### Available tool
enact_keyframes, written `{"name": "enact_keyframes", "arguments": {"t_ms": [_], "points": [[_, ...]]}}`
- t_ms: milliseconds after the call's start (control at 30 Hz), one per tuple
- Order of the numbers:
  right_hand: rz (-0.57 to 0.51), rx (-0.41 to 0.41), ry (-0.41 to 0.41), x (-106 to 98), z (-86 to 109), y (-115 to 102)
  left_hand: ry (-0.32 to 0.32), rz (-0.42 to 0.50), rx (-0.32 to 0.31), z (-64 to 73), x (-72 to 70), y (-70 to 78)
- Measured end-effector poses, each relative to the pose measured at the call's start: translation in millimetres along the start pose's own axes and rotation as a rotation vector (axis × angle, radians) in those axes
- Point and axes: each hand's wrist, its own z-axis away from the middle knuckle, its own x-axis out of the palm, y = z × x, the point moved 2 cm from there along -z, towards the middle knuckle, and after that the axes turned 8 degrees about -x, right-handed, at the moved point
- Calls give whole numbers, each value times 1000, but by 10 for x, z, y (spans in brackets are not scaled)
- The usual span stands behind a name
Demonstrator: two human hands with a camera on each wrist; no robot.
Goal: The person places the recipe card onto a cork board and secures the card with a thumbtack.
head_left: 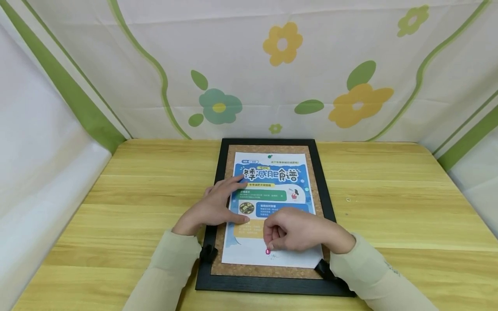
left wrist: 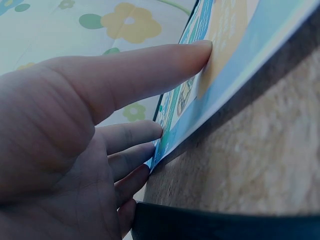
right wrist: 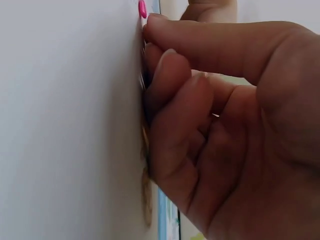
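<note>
A printed poster [head_left: 268, 172], blue and white with Chinese text, lies on a cork board [head_left: 264, 270] in a black frame [head_left: 272, 284]. A green thumbtack [head_left: 270, 157] sits at the poster's top middle. My left hand [head_left: 218, 203] rests on the poster's left side, fingers spread and thumb tip touching the paper; in the left wrist view the paper edge [left wrist: 235, 95] stands slightly off the cork. Over the lower part, my right hand [head_left: 293, 229] has curled fingers, thumb and forefinger tips at a pink thumbtack [head_left: 268, 251]. Its point is hidden.
The framed board lies on a wooden table [head_left: 128, 216], its far edge near a white flowered curtain [head_left: 249, 73]. Black straps [head_left: 209, 253] show at both wrists. A small ring-like mark [head_left: 348, 199] is on the table at right.
</note>
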Motion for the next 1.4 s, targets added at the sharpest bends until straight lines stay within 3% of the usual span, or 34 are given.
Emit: {"name": "enact_keyframes", "arguments": {"t_ms": [200, 400, 600, 867, 1167, 1400], "points": [[-168, -38, 13, -62, 79, 141, -4, 6, -14, -11, -1, 10], [-192, -45, 61, -129, 196, 207, -5, 10, -13, 3, -6, 15], [-150, -7, 151, -256, 444, 213, -8, 11, -3, 6, -7, -3], [-147, 102, 297, -499, 955, 349, -10, 8, 2, 2, -7, 7], [54, 268, 460, -677, 1586, 677, -16, 4, 5, 5, 0, 13], [70, 337, 483, -753, 1752, 839, -12, 16, 9, 3, 0, -3]]}}
